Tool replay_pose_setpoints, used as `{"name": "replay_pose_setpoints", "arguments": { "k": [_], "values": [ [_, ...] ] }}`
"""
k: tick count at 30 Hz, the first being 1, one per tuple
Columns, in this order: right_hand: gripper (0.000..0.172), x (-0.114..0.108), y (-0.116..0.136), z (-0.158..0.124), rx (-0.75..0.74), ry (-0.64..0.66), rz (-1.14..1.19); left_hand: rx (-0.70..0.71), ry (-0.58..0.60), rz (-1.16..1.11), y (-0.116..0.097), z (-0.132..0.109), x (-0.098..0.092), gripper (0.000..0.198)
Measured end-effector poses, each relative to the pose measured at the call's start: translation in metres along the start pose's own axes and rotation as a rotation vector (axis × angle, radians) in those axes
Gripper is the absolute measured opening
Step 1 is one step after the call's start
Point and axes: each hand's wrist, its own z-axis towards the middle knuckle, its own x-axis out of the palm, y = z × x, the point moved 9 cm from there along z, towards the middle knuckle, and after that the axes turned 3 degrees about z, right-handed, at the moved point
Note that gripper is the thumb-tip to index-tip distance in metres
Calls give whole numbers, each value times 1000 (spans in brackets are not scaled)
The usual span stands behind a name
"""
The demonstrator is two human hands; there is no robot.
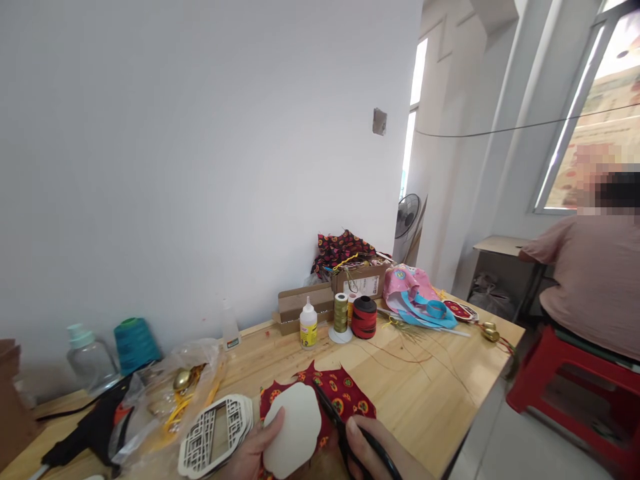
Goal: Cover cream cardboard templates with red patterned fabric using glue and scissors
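My left hand (pixel 261 441) is closed on a white scallop-edged card (pixel 296 427), its thumb lying across the card's face. Dark red patterned fabric (pixel 345 392) spreads behind and to the right of the card, and whether my hidden fingers grip it too cannot be made out. In my right hand (pixel 376 445) are black-handled scissors (pixel 330 408), their blades reaching over the fabric close to the card's right edge. Just left of my left hand lies a stack of pale cut-out lattice frames (pixel 215 437).
Behind the fabric stand a glue bottle (pixel 309 325), a green thread spool (pixel 341 313) and a red-and-black spool (pixel 365 319). A plastic bag (pixel 150 413) with gold cords lies left. Pink cloth (pixel 407 283) and blue ribbon (pixel 425 312) sit right. A person (pixel 595 280) sits beyond.
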Motion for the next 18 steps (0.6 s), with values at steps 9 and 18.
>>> {"name": "replay_pose_setpoints", "arguments": {
  "k": [9,18],
  "values": [
    [61,7,25,-9,6,161,-58,-12,-43,60,-1,-1,-5,74],
    [59,6,15,6,25,173,-40,-3,-39,101,-2,-2,-3,68]
  ]
}}
